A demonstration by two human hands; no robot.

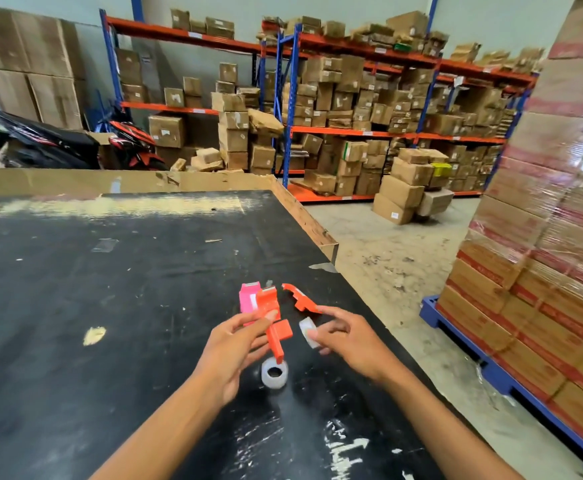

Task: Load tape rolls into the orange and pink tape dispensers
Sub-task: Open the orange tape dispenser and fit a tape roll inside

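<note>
My left hand (pixel 229 344) grips the orange tape dispenser (pixel 272 317) by its body, above the black table (pixel 110 306); its handle points down toward me. The pink dispenser (pixel 247 297) lies on the table just behind it, partly hidden by the orange one. My right hand (pixel 343 336) pinches a clear tape roll (pixel 308 331) between thumb and fingers, a little right of the orange dispenser. A loose orange side piece (pixel 300 299) lies beyond my right fingertips. A second clear tape roll (pixel 274 373) stands on the table below the orange handle.
The table's right edge (pixel 317 230) runs diagonally close to my right hand. A wrapped pallet of cartons (pixel 542 271) stands at the right on the floor. Shelves of boxes (pixel 352 109) and motorbikes (pixel 58 140) fill the background. Tape scraps dot the tabletop.
</note>
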